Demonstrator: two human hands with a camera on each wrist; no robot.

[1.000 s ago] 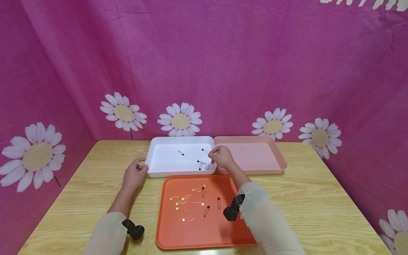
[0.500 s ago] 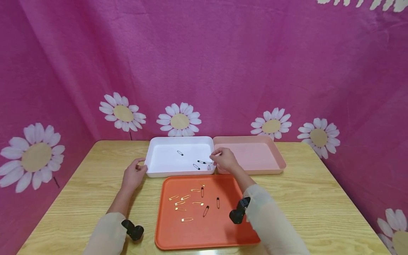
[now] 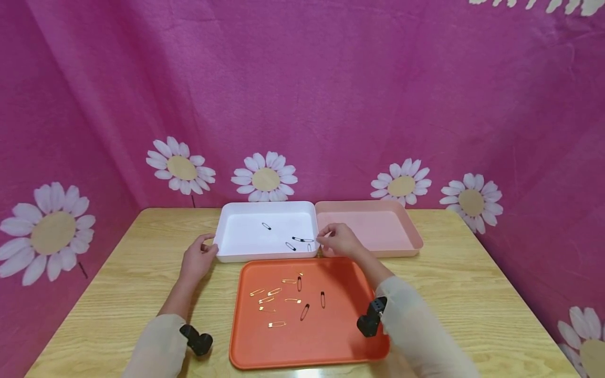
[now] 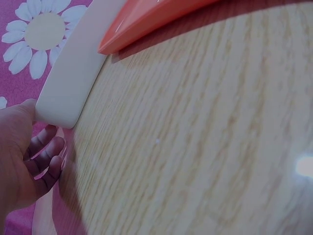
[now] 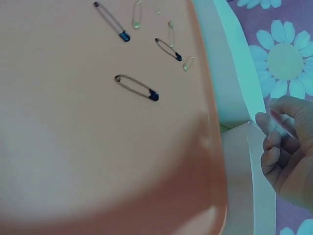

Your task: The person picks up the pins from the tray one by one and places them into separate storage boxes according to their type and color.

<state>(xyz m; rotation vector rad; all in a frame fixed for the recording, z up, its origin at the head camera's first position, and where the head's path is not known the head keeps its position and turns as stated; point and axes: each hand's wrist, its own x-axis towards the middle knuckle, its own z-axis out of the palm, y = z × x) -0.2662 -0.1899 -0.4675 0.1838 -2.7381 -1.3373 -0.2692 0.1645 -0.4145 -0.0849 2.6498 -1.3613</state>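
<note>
My left hand (image 3: 197,258) touches the left end of the white tray (image 3: 238,231), its fingers loosely bent. In the left wrist view, its fingertips lie against the outer corner of that tray. My right hand (image 3: 339,239) hovers where the white and pink trays (image 3: 366,231) meet. Thumb and fingers are loosely bent, with nothing visible between them. Several black safety pins (image 3: 290,246) lie in the white tray, mostly near its right end. On the orange tray (image 3: 279,349) lie three black safety pins (image 3: 323,300) and several gold safety pins (image 3: 277,324).
White and pink trays stand side by side at the back of the wooden table (image 3: 472,294), with the orange tray in front of them. A magenta curtain (image 3: 302,105) with daisies hangs right behind the table. The right forearm crosses over the orange tray's right side.
A black safety pin has left my right hand and lies in the white tray, where other pins shifted. The right hand has drawn back rightward. My left hand stays put.
</note>
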